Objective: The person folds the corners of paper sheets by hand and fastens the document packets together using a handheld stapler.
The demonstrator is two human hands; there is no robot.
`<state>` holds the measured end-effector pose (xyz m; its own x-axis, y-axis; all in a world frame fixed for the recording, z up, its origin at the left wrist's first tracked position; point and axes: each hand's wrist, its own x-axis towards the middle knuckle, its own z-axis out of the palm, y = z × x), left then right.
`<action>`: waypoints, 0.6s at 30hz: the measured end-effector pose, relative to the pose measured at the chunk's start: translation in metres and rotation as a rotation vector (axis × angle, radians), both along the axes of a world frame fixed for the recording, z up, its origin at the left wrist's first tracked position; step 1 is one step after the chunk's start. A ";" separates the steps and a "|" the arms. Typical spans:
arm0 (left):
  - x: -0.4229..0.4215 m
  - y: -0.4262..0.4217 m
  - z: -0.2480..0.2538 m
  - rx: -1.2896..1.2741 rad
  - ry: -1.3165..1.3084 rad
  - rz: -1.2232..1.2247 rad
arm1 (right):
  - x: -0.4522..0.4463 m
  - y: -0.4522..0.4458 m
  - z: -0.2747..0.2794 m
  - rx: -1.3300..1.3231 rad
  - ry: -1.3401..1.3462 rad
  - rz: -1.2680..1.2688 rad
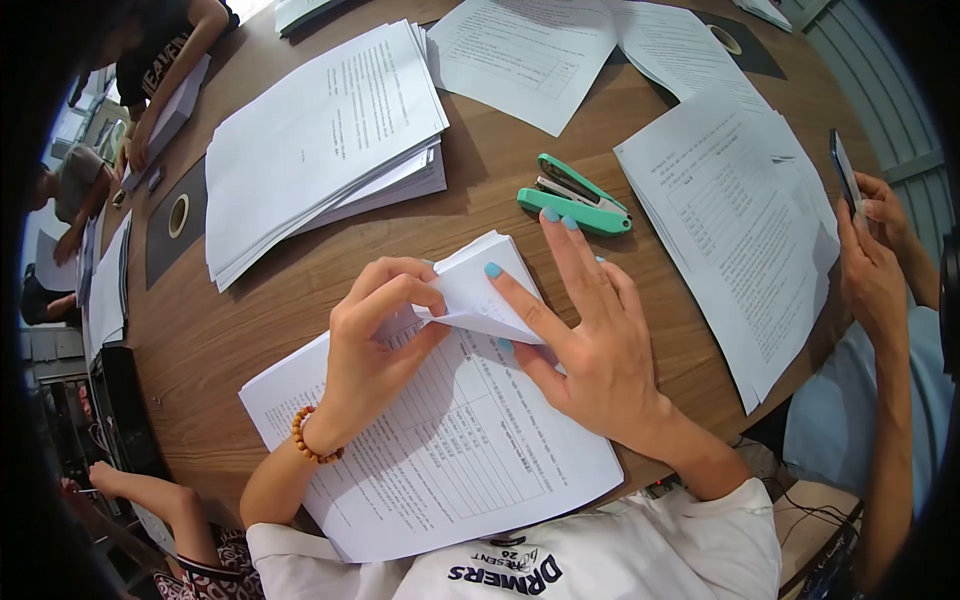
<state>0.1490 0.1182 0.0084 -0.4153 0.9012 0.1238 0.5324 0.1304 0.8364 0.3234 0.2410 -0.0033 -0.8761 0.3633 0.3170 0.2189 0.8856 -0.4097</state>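
My left hand (380, 340), with a beaded bracelet (304, 436) at the wrist, pinches the lifted edge of a page over a thick stack of printed sheets (450, 450). The far part of that page (488, 290) is curled up. My right hand (585, 345) lies spread on the curled page and the stack, its fingers apart and its nails light blue. Just beyond its longest fingertips is a green stapler (578, 200), lying on the wooden table (520, 140).
A tall paper stack (325, 140) stands at the upper left. Loose printed sheets (725, 230) lie at the right and top. At the right edge a person's hands hold a phone (846, 175). Other people sit at the left, one with papers (172, 115).
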 end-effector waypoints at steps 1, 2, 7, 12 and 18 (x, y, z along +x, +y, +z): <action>0.001 0.000 -0.001 0.000 0.002 0.000 | 0.000 0.000 0.000 -0.026 0.012 -0.016; 0.002 0.001 -0.003 0.050 -0.040 0.042 | 0.000 -0.001 0.001 -0.054 0.023 -0.032; 0.006 0.005 -0.001 0.151 -0.207 0.115 | -0.002 0.004 -0.002 -0.142 0.075 -0.030; 0.001 0.003 0.000 0.105 0.002 -0.003 | -0.001 0.004 0.000 -0.168 0.040 0.011; -0.003 -0.002 -0.004 0.020 -0.017 -0.005 | 0.000 0.003 0.002 -0.110 -0.013 0.021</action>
